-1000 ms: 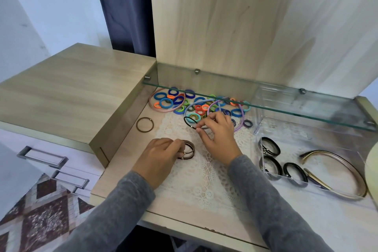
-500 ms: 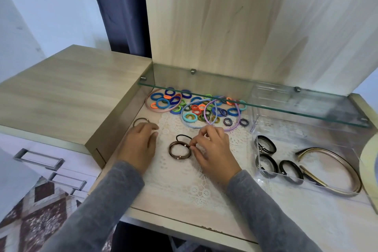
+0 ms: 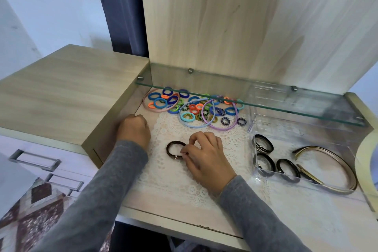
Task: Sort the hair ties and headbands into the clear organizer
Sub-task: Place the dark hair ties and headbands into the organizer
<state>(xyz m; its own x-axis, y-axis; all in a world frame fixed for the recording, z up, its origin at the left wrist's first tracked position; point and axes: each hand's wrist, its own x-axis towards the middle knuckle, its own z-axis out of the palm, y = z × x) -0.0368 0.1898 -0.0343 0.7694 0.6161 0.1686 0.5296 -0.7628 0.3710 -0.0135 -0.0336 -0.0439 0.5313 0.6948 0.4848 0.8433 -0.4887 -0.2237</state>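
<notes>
Change from half a second back: the left hand (image 3: 134,129) has closed from flat fingers over a lone brown ring into a fist against the wooden side wall (image 3: 114,129), and that ring no longer shows. The thin black loop that lay just above the stack no longer shows apart from it.

Right hand (image 3: 204,155): thumb and forefinger curled close and pinching the right edge of the brown hair ties (image 3: 172,148). These are dark, glossy rings stacked flat into one circle, with a small metal bead at the near edge. How many are in the stack cannot be told. The other fingers (image 3: 212,139) arch loosely above. The stack lies on the lace doily (image 3: 184,180), in the middle of the table (image 3: 173,210).

Left hand: fingers fully curled, knuckles up. Whether anything is inside the fist cannot be told.

Behind the hands, partly under the glass shelf (image 3: 306,104), is the unsorted pile (image 3: 196,108). It holds small elastic ties in blue, orange, green, red and striped black, too crowded to count. Three thin headbands lie in it:
- one pink headband (image 3: 146,106)
- one blue headband (image 3: 193,126)
- one purple headband (image 3: 222,128)

To the right, the clear organizer (image 3: 272,177) stands on the table. Its left section holds three black hair ties (image 3: 263,143). Beside them lie bronze headbands (image 3: 337,161), nested so that their count cannot be read.
</notes>
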